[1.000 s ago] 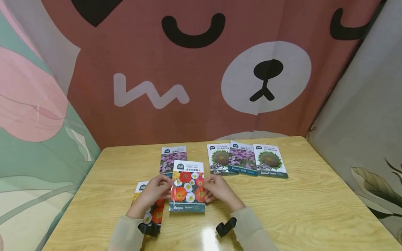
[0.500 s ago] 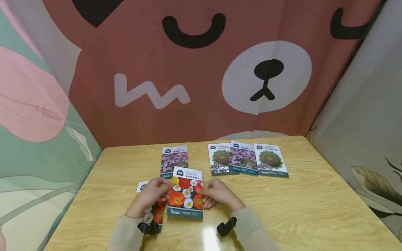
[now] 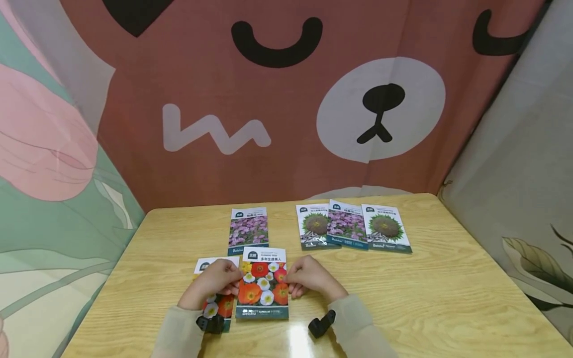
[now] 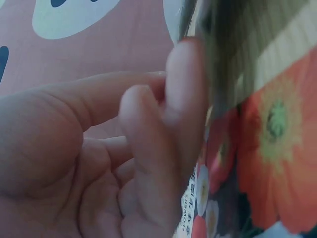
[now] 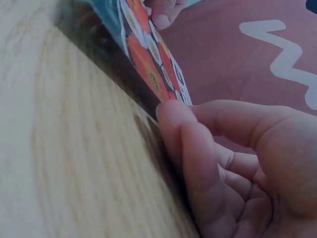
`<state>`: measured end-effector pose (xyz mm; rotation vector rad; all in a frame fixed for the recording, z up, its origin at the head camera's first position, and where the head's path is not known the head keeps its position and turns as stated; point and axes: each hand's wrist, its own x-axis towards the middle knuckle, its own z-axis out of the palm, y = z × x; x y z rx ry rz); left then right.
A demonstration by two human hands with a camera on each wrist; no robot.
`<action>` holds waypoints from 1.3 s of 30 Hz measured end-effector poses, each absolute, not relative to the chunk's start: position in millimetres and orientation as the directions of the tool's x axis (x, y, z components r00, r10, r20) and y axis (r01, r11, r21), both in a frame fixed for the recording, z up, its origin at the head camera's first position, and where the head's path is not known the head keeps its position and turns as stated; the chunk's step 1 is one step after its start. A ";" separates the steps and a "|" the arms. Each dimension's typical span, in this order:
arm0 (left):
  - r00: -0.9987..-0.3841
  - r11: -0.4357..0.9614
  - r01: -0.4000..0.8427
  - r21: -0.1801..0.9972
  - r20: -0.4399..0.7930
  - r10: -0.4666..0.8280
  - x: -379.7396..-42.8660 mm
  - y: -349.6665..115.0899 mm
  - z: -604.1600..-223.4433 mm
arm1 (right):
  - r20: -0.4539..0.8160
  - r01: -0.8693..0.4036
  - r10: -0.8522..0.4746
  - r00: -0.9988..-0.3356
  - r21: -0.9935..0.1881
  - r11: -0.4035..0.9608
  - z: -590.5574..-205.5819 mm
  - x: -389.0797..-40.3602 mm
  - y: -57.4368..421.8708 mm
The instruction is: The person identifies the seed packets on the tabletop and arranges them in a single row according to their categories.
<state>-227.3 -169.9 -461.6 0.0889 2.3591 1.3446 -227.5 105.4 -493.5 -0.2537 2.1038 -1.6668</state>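
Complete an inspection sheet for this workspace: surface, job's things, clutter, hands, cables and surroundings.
Surface: pale wood-grain table, with bright glare in the foreground.
Job's things: rectangular white-topped packet of red, orange and white flowers, held; matching packet, partly hidden by the left hand; rectangular purple-flower packet beyond them. Back right, another purple-flower packet sits between two white packets with brown, green-rimmed flowers, overlapping the left one.
Clutter: nothing seen.
Hands: left hand and right hand pinch the held packet's opposite side edges.
Cables: nothing seen on the table.
Surroundings: reddish-brown backdrop with cartoon animal face; patterned side panels.
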 end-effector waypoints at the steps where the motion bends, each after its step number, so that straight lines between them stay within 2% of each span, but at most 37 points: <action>1: -0.907 0.532 -0.155 0.832 -0.333 0.257 -226.9 -170.1 -461.6 | -0.227 0.125 -0.404 -0.886 -0.957 0.262 -493.2 -227.3 105.0; 16: -0.881 0.570 -0.225 0.790 -0.415 0.228 -219.6 -169.8 -460.2 | -0.228 0.101 -0.403 -0.886 -0.945 0.312 -489.2 -221.3 102.3; 39: -0.905 0.661 -0.207 0.721 -0.399 0.151 -215.7 -161.6 -456.7 | -0.199 0.035 -0.413 -0.889 -0.928 0.371 -485.5 -220.9 100.8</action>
